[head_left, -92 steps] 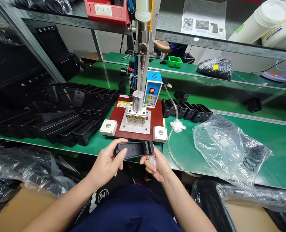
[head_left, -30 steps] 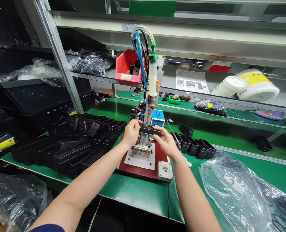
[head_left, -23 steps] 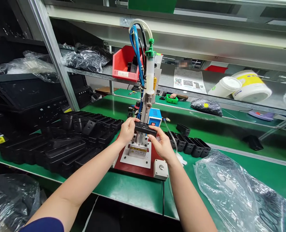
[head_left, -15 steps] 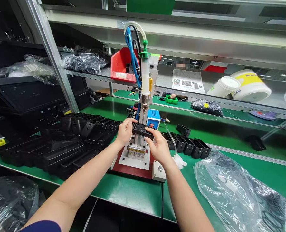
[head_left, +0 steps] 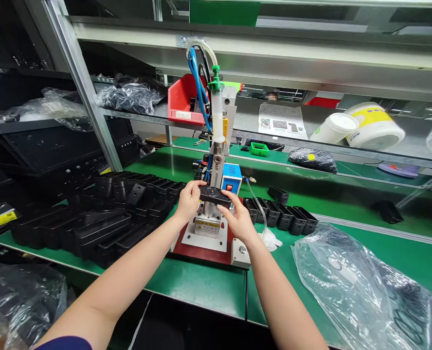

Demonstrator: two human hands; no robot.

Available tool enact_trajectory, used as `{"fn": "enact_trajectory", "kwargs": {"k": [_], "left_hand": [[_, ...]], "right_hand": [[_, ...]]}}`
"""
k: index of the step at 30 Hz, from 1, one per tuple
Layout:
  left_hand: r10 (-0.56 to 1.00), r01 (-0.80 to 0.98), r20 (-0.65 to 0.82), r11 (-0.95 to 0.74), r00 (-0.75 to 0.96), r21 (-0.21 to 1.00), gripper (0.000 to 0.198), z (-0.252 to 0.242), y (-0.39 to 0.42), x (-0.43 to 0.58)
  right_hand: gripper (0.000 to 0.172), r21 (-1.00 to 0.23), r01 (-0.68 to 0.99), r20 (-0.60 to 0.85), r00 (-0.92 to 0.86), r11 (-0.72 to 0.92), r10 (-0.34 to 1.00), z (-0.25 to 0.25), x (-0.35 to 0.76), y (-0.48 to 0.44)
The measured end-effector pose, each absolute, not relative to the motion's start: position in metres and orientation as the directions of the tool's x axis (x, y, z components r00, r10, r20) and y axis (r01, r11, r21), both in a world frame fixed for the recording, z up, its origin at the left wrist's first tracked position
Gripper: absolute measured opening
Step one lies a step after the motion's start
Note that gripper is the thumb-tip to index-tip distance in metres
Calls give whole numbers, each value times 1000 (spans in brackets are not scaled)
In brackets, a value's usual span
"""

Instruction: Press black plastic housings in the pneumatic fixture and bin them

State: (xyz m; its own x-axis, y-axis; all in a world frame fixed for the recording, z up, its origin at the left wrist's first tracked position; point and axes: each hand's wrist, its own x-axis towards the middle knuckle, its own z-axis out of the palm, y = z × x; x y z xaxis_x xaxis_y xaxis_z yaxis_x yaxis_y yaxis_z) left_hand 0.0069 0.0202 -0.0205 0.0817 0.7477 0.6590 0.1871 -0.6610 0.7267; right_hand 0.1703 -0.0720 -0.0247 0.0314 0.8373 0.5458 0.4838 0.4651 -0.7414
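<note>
Both my hands hold a long black plastic part (head_left: 215, 195) level on top of the metal post of a small dispensing machine (head_left: 216, 146). My left hand (head_left: 189, 200) grips the part's left end with curled fingers. My right hand (head_left: 238, 219) pinches its right end from the front. The machine's syringe nozzle hangs right above the part. The machine stands on a red base plate (head_left: 197, 251) with a white push button (head_left: 241, 251) at the front right corner.
Stacks of black plastic housings (head_left: 102, 214) fill the green table (head_left: 201, 284) on the left. A row of small black parts (head_left: 281, 216) lies right of the machine. A crumpled clear bag (head_left: 362, 287) sits at the right front. A red bin (head_left: 183, 99) and white tubs (head_left: 365, 127) stand on the shelf.
My hands carried the black part up from my lap and set it on the machine's post under the nozzle. In the last half second they have barely shifted.
</note>
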Motion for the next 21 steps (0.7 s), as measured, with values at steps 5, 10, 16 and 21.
{"fn": "enact_trajectory", "kwargs": {"k": [5, 10, 16, 21], "left_hand": [[744, 229, 660, -663, 105, 712, 34, -19, 14, 5], [710, 284, 704, -679, 21, 677, 31, -24, 7, 7], [704, 317, 710, -671, -10, 670, 28, -28, 3, 9], [583, 360, 807, -736, -93, 573, 30, -48, -29, -13]], "right_hand": [[49, -798, 545, 479, 313, 259, 820, -47, 197, -124], [49, -825, 532, 334, 731, -191, 595, -80, 296, -211], [40, -268, 570, 40, 812, -777, 582, -117, 408, -272], [40, -49, 683, -90, 724, -729, 684, -149, 408, -268]]}}
